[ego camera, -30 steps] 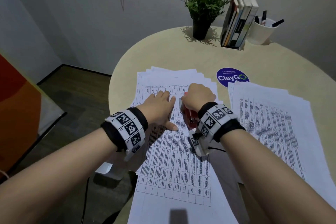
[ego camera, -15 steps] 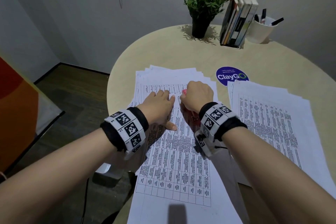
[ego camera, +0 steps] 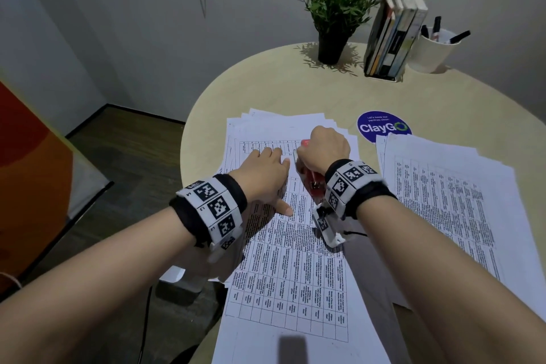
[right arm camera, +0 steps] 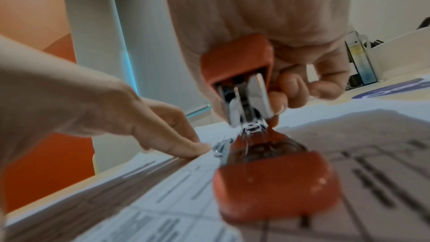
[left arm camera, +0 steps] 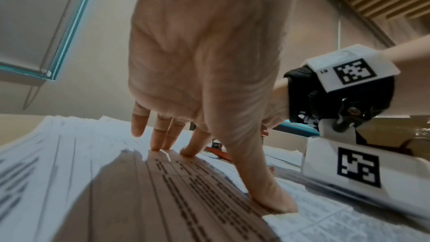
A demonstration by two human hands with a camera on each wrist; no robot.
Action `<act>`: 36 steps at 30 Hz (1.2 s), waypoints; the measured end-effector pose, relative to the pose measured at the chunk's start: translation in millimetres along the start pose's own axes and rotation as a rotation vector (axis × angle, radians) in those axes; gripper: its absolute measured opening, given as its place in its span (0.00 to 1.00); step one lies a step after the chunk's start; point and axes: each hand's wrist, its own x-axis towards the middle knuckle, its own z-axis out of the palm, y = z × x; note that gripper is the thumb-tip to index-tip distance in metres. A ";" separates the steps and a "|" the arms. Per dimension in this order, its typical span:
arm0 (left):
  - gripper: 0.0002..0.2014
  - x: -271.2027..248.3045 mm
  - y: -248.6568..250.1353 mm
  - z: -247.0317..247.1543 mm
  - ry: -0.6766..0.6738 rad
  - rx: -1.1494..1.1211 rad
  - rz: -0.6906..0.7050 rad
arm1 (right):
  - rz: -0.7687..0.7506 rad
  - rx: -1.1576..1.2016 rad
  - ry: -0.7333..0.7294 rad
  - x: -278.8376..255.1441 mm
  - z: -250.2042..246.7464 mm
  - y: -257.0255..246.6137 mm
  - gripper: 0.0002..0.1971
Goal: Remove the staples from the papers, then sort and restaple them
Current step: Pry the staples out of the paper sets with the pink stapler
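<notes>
A stack of printed table papers [ego camera: 292, 260] lies in front of me on the round table [ego camera: 266, 89]. My left hand [ego camera: 263, 174] presses flat on the top sheet with straight fingers [left arm camera: 163, 141] and thumb. My right hand [ego camera: 323, 148] grips a red stapler [ego camera: 313, 183], its base on the paper just right of the left hand. In the right wrist view the stapler [right arm camera: 263, 135] gapes, its red top under my palm and its red base on the sheet. A second paper pile [ego camera: 449, 201] lies to the right.
At the far side of the table stand a potted plant [ego camera: 336, 18], a rack of books [ego camera: 393, 38] and a white cup of pens [ego camera: 434, 50]. A blue round sticker [ego camera: 384, 127] lies beyond the papers. The table's left edge drops to a dark floor [ego camera: 124, 156].
My right hand with the stapler has shifted slightly forward along the paper's top area. The left hand has stayed pressed on the sheet.
</notes>
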 end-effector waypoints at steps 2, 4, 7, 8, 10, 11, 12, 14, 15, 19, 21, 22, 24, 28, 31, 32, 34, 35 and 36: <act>0.51 -0.1 -0.7 -4.8 -0.017 -0.006 0.003 | 0.013 0.024 -0.002 0.3 -0.2 0.9 0.07; 0.48 1.5 -0.8 -9.1 -0.026 0.002 0.006 | 0.012 0.014 -0.001 0.4 0.8 0.6 0.07; 0.45 3.2 1.5 -9.6 -0.035 0.008 0.003 | 0.021 0.001 -0.017 -0.2 2.8 -2.0 0.08; 0.44 3.6 2.4 -9.2 -0.031 0.009 0.001 | 0.041 0.008 -0.021 0.2 2.2 -2.1 0.09; 0.45 2.6 2.7 -8.2 -0.036 -0.010 0.006 | 0.077 0.032 -0.021 1.7 -2.5 -0.6 0.08; 0.45 2.3 1.1 -7.3 -0.045 -0.033 0.011 | 0.098 0.052 -0.020 2.6 -6.1 0.9 0.06; 0.43 2.1 -1.7 -6.5 -0.049 -0.069 0.015 | 0.128 0.085 -0.021 2.8 -9.4 2.7 0.07; 0.37 3.1 -8.7 -5.3 -0.004 -0.220 0.004 | 0.181 0.221 -0.039 2.6 -11.3 9.5 0.10; 0.35 5.3 -11.7 -5.6 0.042 -0.316 -0.015 | 0.203 0.309 -0.049 3.0 -11.1 14.9 0.12; 0.43 22.0 -17.1 -10.9 0.171 -0.569 -0.113 | 0.284 0.759 -0.056 4.2 -16.7 47.2 0.21; 0.36 31.4 -16.1 -11.5 0.143 -0.621 -0.117 | 0.277 0.884 -0.060 -8.0 -34.4 53.6 0.18; 0.29 35.2 -15.2 -10.7 0.131 -0.631 -0.107 | 0.268 0.927 -0.057 -11.5 -40.4 59.8 0.18; 0.14 40.5 -14.6 -9.8 0.151 -0.715 -0.091 | 0.245 1.033 -0.044 -19.8 -51.7 76.9 0.16; 0.01 39.5 -25.9 -17.0 0.190 -0.866 -0.039 | 0.252 1.129 -0.107 -29.6 -61.1 104.3 0.15; 0.01 35.6 -35.5 -23.7 0.189 -0.828 -0.036 | 0.248 1.098 -0.199 -40.3 -58.1 113.3 0.19; 0.01 33.9 -38.0 -24.5 0.182 -0.843 -0.036 | 0.247 1.084 -0.228 -42.8 -55.7 113.4 0.21; 0.02 30.4 -42.3 -25.3 0.180 -0.932 -0.027 | 0.243 1.050 -0.269 -46.3 -53.4 110.6 0.22; 0.04 29.1 -44.5 -26.4 0.195 -0.995 -0.025 | 0.239 1.045 -0.289 -48.1 -53.8 107.8 0.21; 0.07 28.7 -46.0 -27.8 0.225 -1.060 -0.024 | 0.231 1.052 -0.309 -48.8 -53.7 105.5 0.20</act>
